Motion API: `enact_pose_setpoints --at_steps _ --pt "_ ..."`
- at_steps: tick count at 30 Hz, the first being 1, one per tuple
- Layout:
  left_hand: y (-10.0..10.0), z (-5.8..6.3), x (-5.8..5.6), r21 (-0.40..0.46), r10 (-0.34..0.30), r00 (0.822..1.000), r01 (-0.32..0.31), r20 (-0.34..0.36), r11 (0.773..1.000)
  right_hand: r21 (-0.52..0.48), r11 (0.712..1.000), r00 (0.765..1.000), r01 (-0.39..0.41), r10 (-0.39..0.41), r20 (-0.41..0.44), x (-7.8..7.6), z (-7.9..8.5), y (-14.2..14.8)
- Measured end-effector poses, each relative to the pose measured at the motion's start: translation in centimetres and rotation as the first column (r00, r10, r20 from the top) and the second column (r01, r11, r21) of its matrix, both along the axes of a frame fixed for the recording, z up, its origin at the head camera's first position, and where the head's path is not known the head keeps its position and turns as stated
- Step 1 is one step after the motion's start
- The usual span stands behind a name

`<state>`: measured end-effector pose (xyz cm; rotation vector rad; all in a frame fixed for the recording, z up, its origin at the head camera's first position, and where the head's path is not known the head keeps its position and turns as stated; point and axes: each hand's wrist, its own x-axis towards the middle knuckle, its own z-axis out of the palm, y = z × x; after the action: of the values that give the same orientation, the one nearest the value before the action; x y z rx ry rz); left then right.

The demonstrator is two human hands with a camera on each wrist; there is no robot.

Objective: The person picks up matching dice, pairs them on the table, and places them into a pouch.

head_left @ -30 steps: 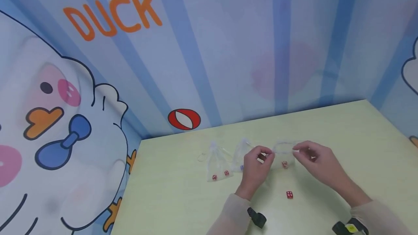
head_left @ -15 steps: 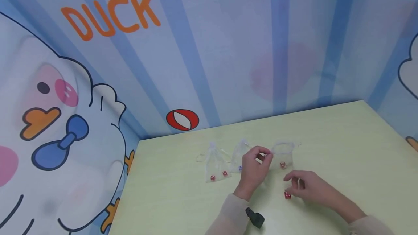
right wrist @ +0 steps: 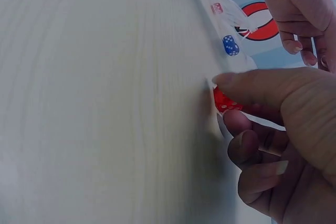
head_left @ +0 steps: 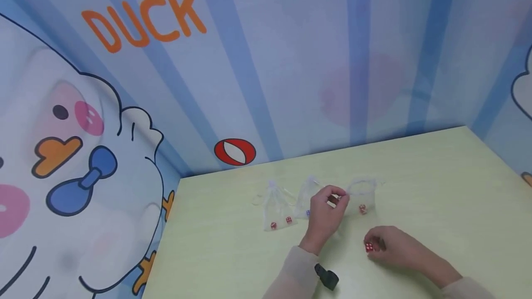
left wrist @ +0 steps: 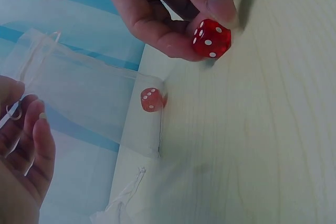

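Note:
My right hand [head_left: 395, 246] pinches a red die [left wrist: 211, 39] with white dots between thumb and fingers, close over the table, in front of the bag. With its fingertips my left hand [head_left: 326, 216] holds the top edge of a sheer white drawstring bag [left wrist: 94, 87]. This bag stands upright with its mouth spread wide. Another red die [left wrist: 151, 100] shows through the mesh at the bottom of the bag. The left hand partly hides the bag beside it in the head view.
Left of the hands lies a drawn-up sheer pouch [head_left: 275, 200] with two red dice inside. Next to it is a second pouch [head_left: 305, 193] with a blue die [right wrist: 231, 45]. The pale wood-grain table [head_left: 216, 243] meets a blue printed backdrop [head_left: 291, 59] at its back edge.
My right hand has left the bag's rim, come down toward the front of the table and taken hold of the loose red die. The left hand stays at the bag's rim.

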<state>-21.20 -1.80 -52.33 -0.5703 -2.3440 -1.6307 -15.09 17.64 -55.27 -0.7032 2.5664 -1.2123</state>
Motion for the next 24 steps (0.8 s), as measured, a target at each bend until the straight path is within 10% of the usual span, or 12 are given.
enact_pose_setpoints --at_steps 12,24 --pt "0.2 0.1 0.1 -0.001 0.008 1.000 -0.008 -0.006 1.000 -0.007 0.997 0.997 0.071 -0.071 -0.008 -0.6 1.3 0.2" --pt "0.3 0.3 0.3 -0.013 0.000 1.000 0.000 -0.002 1.000 -0.042 0.991 0.972 0.126 -0.132 -0.192 -1.1 5.2 0.7"
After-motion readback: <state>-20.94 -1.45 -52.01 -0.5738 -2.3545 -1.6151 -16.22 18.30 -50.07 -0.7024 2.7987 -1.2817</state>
